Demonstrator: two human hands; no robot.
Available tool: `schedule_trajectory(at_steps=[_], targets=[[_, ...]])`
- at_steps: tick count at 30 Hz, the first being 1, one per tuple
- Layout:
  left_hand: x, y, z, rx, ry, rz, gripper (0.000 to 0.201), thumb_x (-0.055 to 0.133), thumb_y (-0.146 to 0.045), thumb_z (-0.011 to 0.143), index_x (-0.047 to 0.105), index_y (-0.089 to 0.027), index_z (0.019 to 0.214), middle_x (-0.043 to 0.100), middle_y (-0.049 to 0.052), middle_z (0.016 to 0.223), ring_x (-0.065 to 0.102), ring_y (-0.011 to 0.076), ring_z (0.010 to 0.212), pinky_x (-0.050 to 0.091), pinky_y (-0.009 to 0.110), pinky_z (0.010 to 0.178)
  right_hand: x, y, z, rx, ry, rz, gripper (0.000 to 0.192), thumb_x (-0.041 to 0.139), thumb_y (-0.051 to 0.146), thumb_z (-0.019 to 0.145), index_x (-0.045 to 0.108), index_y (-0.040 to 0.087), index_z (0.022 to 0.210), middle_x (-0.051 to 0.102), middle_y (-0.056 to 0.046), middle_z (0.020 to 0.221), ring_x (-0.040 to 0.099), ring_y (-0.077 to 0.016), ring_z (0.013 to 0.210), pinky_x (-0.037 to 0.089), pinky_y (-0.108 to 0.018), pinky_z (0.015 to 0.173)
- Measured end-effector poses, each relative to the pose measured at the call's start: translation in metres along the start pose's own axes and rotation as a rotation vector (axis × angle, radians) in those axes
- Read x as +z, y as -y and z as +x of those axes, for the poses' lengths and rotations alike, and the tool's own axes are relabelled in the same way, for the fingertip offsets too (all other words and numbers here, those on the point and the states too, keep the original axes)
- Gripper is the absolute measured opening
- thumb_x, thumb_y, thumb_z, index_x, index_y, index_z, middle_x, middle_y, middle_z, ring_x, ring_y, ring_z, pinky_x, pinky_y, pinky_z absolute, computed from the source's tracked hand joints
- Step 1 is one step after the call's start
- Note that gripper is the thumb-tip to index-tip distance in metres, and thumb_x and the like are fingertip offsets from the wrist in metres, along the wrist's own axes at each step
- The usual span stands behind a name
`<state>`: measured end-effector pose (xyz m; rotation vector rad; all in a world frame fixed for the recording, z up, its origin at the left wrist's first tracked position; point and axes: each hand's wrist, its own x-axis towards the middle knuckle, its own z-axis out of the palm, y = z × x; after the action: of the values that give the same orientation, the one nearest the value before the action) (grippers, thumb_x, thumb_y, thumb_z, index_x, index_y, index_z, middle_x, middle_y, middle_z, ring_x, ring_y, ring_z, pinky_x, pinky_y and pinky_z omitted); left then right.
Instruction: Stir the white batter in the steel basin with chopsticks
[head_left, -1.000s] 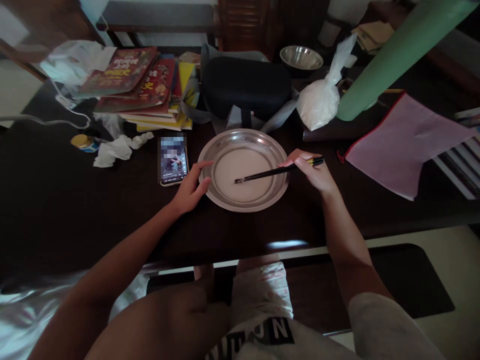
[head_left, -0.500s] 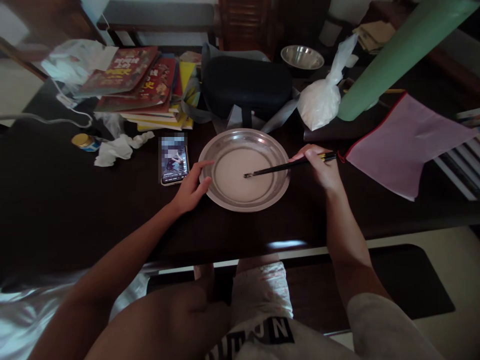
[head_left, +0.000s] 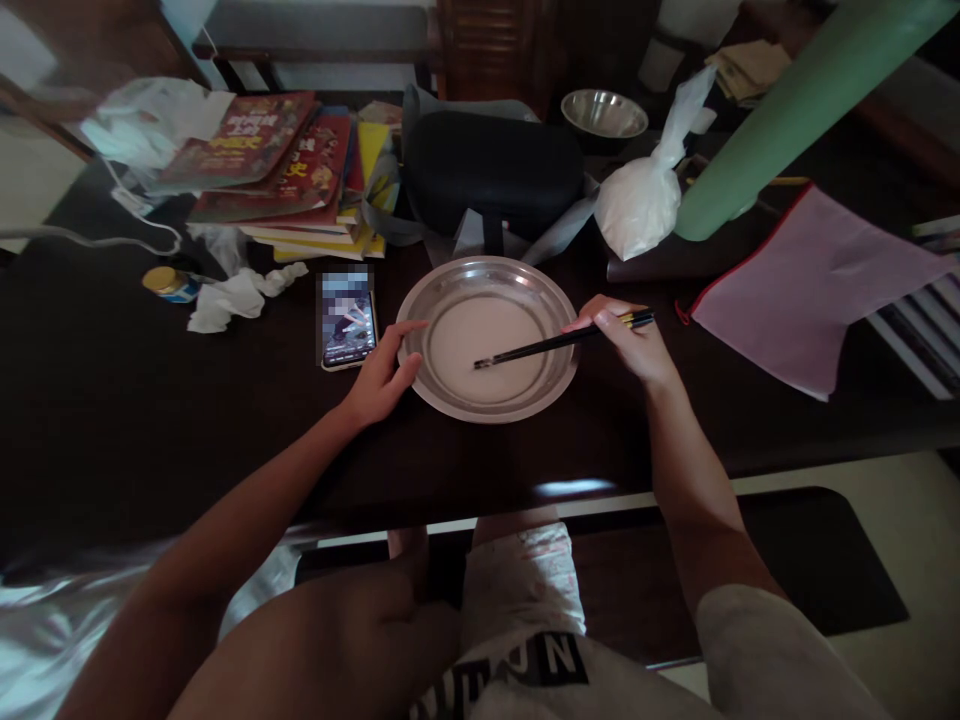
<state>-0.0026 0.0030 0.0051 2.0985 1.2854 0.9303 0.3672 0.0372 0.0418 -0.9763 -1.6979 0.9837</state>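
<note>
— What is the person doing at the tabletop [head_left: 150, 400] now?

— The right hand [head_left: 634, 345] is closed around a pair of dark chopsticks [head_left: 555, 343]. The tips are down in the pale liquid [head_left: 484, 345] that fills the bottom of the round metal basin [head_left: 487, 410]. The basin stands flat near the front edge of the tabletop, directly in front of the person.

— And the left hand?

— The left hand [head_left: 382, 375] is half open. The fingers rest against the left rim of the basin, with the thumb on the rim; it steadies the basin but does not grip it fully.

— How should one stir such a thing well, in your opinion?

— I think the liquid is shallow and the basin is wide, so small, low circles are better than big ones. The tips should stay under the surface, otherwise drops can fly out. The left hand should press the rim a little, because a light metal basin probably slides on a smooth tabletop.

— Is anything near that could be hurt?

— Yes, a phone [head_left: 346, 320] with a lit screen lies just beside the left hand, close to the rim. A white plastic bag [head_left: 641, 205] and a black case [head_left: 491, 170] sit behind the basin, and a pink pouch [head_left: 810, 280] lies to the right. Splashes toward the phone are the main risk, I would say.
</note>
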Motion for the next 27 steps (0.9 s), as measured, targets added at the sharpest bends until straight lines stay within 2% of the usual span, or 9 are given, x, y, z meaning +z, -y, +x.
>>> schedule_trajectory(at_steps=[3, 6, 11, 15, 17, 19, 21, 25, 27], targets=[[0.0001, 0.0002, -0.0001, 0.001, -0.003, -0.001, 0.061, 0.036, -0.065, 0.099, 0.049, -0.02, 0.138, 0.061, 0.013, 0.129, 0.058, 0.0296, 0.119, 0.049, 0.046, 0.104, -0.0001, 0.0016, 0.0004, 0.009, -0.047, -0.019, 0.033, 0.063, 0.057, 0.089, 0.079, 0.029, 0.081, 0.077, -0.001, 0.081, 0.074, -0.021, 0.085, 0.058, -0.038, 0.084], [0.0001, -0.0002, -0.0002, -0.008, 0.005, 0.007, 0.061, 0.035, -0.066, 0.099, 0.049, -0.02, 0.138, 0.061, 0.012, 0.128, 0.06, 0.0284, 0.114, 0.05, 0.045, 0.101, -0.0008, 0.0021, 0.0002, 0.026, -0.126, 0.012, 0.035, 0.061, 0.057, 0.09, 0.078, 0.028, 0.079, 0.075, 0.0, 0.074, 0.074, -0.0208, 0.079, 0.059, -0.038, 0.08], [-0.0003, -0.0011, -0.0003, -0.002, -0.004, 0.004, 0.06, 0.036, -0.065, 0.099, 0.049, -0.021, 0.138, 0.061, 0.012, 0.127, 0.06, 0.0277, 0.112, 0.05, 0.045, 0.1, 0.0006, 0.0025, 0.0, 0.019, 0.01, -0.014, 0.034, 0.063, 0.059, 0.088, 0.079, 0.03, 0.078, 0.077, -0.002, 0.081, 0.074, -0.0225, 0.085, 0.059, -0.04, 0.083], [-0.0005, -0.0013, -0.0007, -0.017, 0.005, 0.018, 0.061, 0.036, -0.064, 0.099, 0.049, -0.02, 0.139, 0.063, 0.012, 0.121, 0.062, 0.0267, 0.101, 0.053, 0.044, 0.093, -0.0008, 0.0014, -0.0002, 0.004, -0.11, 0.018, 0.032, 0.062, 0.054, 0.091, 0.079, 0.03, 0.08, 0.075, 0.0, 0.076, 0.074, -0.0203, 0.08, 0.058, -0.037, 0.079], [-0.0005, -0.0014, -0.0007, -0.013, 0.004, 0.012, 0.061, 0.036, -0.064, 0.099, 0.049, -0.02, 0.139, 0.062, 0.012, 0.123, 0.062, 0.0273, 0.103, 0.052, 0.045, 0.094, -0.0012, 0.0002, -0.0002, -0.007, -0.095, 0.047, 0.031, 0.06, 0.051, 0.093, 0.08, 0.03, 0.081, 0.074, 0.001, 0.074, 0.073, -0.0191, 0.076, 0.057, -0.036, 0.076], [-0.0003, -0.0015, -0.0004, -0.008, -0.002, 0.001, 0.06, 0.036, -0.064, 0.099, 0.049, -0.021, 0.138, 0.061, 0.012, 0.127, 0.062, 0.0281, 0.109, 0.051, 0.046, 0.099, -0.0007, -0.0004, -0.0002, -0.02, -0.008, 0.045, 0.029, 0.061, 0.049, 0.093, 0.08, 0.03, 0.084, 0.076, 0.0, 0.079, 0.073, -0.0192, 0.08, 0.056, -0.035, 0.079], [-0.0003, -0.0017, -0.0001, -0.005, -0.005, -0.006, 0.06, 0.036, -0.065, 0.099, 0.049, -0.021, 0.138, 0.061, 0.012, 0.129, 0.06, 0.0286, 0.114, 0.049, 0.046, 0.102, -0.0005, -0.0002, -0.0002, -0.022, 0.026, 0.022, 0.027, 0.062, 0.048, 0.092, 0.081, 0.029, 0.086, 0.077, -0.001, 0.084, 0.073, -0.0196, 0.085, 0.056, -0.035, 0.083], [-0.0004, -0.0017, -0.0001, -0.002, 0.005, -0.015, 0.062, 0.036, -0.067, 0.099, 0.049, -0.02, 0.137, 0.06, 0.013, 0.132, 0.059, 0.0288, 0.119, 0.048, 0.045, 0.106, -0.0015, 0.0006, -0.0005, -0.006, -0.104, 0.043, 0.029, 0.061, 0.05, 0.093, 0.08, 0.029, 0.084, 0.075, 0.0, 0.077, 0.074, -0.018, 0.078, 0.057, -0.035, 0.079], [-0.0003, -0.0015, -0.0003, 0.003, 0.006, -0.019, 0.062, 0.036, -0.066, 0.099, 0.049, -0.02, 0.138, 0.06, 0.013, 0.131, 0.059, 0.0289, 0.119, 0.048, 0.045, 0.106, -0.0007, 0.0007, -0.0006, -0.003, -0.082, 0.06, 0.032, 0.06, 0.051, 0.094, 0.08, 0.029, 0.083, 0.075, 0.0, 0.075, 0.073, -0.0174, 0.075, 0.058, -0.034, 0.077]])
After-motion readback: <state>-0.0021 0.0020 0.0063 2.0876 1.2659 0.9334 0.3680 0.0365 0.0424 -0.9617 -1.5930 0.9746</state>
